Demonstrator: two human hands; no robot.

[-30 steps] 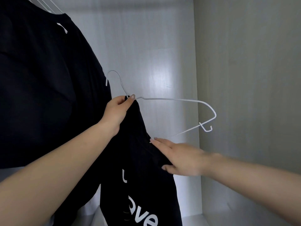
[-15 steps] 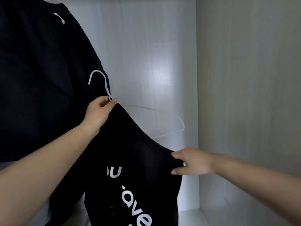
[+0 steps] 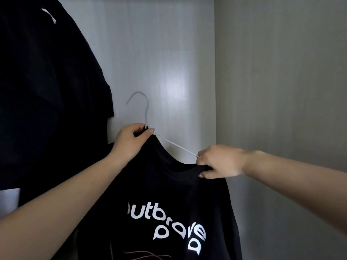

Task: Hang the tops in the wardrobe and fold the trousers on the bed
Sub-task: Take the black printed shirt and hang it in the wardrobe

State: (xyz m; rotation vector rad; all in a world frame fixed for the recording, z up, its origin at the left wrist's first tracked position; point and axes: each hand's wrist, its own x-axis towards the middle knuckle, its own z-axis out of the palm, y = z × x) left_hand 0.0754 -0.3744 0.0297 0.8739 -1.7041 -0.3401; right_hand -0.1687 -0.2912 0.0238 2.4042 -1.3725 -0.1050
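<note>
Inside a pale wardrobe (image 3: 165, 53), a person works a black T-shirt (image 3: 169, 194) onto a white wire hanger (image 3: 145, 111). The left hand (image 3: 131, 141) grips the hanger at the base of its hook together with the shirt's neckline, thumb and fingers curled tight around both. The right hand (image 3: 219, 160), further right and a little lower, pinches the collar fabric near the shoulder, with the hanger's thin arm running down from the left hand into its curled fingers. The hook stands free above the left hand, close to the wardrobe's back panel and caught on nothing. The shirt hangs down from both hands toward the near bottom edge, its white printed lettering facing the camera. At far left, another black top (image 3: 47, 81) hangs in the wardrobe, filling the upper left corner, a small white tag visible near its neck. A grey side wall (image 3: 281, 81) closes the scene on the right.
</note>
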